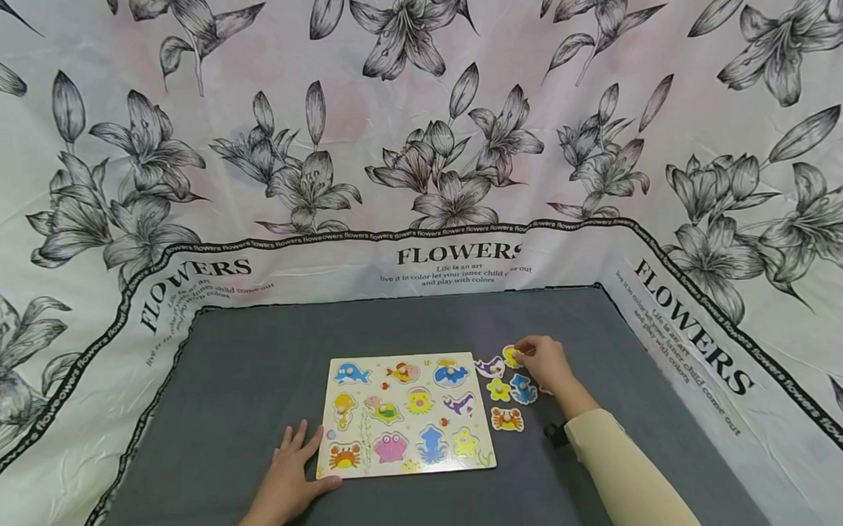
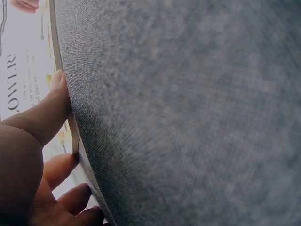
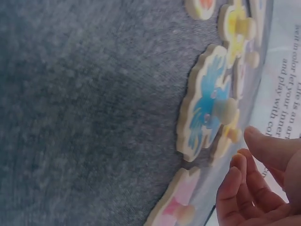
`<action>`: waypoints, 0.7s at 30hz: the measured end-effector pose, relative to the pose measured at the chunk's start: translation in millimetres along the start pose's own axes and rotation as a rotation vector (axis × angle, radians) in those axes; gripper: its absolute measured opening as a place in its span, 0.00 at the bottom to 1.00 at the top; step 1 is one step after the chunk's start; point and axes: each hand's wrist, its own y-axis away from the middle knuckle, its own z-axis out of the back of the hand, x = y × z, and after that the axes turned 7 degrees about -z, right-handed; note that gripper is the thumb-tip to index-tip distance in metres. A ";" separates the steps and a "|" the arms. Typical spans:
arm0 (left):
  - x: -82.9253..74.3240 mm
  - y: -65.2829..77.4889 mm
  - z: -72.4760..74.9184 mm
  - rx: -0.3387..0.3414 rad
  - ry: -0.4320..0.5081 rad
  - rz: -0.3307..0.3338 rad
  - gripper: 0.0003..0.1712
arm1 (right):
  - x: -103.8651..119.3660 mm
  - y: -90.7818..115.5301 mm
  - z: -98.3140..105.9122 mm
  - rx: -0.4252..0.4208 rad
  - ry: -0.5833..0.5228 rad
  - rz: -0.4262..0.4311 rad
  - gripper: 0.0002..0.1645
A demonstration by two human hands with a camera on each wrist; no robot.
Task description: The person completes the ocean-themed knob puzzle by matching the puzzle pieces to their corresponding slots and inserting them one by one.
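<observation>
My left hand (image 1: 292,469) spreads over the lower left corner of a wooden puzzle board (image 1: 405,373) with sea-animal pictures. In the left wrist view its thumb (image 2: 57,87) and a fingertip touch the board's edge. My right hand (image 1: 546,361) is over a yellow knobbed puzzle piece (image 1: 509,357) beyond the board's right side. The right wrist view shows the thumb and fingers slightly apart, beside that piece's knob (image 3: 233,135) and not around it. Nearest below it lies a blue sea-creature piece (image 3: 204,108). A pink piece (image 3: 176,200) is partly hidden by the right hand in the head view.
Beside the board lie a purple-and-white piece (image 1: 491,367), a yellow star piece (image 1: 498,390) and an orange crab piece (image 1: 507,419). A small black object (image 1: 556,434) shows by the right sleeve. Flower-printed cloth (image 1: 457,269) surrounds the grey tabletop (image 1: 269,340).
</observation>
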 end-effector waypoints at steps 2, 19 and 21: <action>0.7 -0.6 -0.4 0.000 0.000 0.002 0.62 | -2.0 -3.3 -2.6 0.018 -0.003 -0.004 0.14; 0.7 -2.8 -2.3 -0.002 0.013 0.007 0.62 | -6.1 -14.8 -7.3 0.001 0.000 -0.014 0.11; 0.8 -2.3 -1.1 -0.004 0.017 0.009 0.62 | -3.8 -15.2 -6.2 -0.003 -0.003 -0.006 0.11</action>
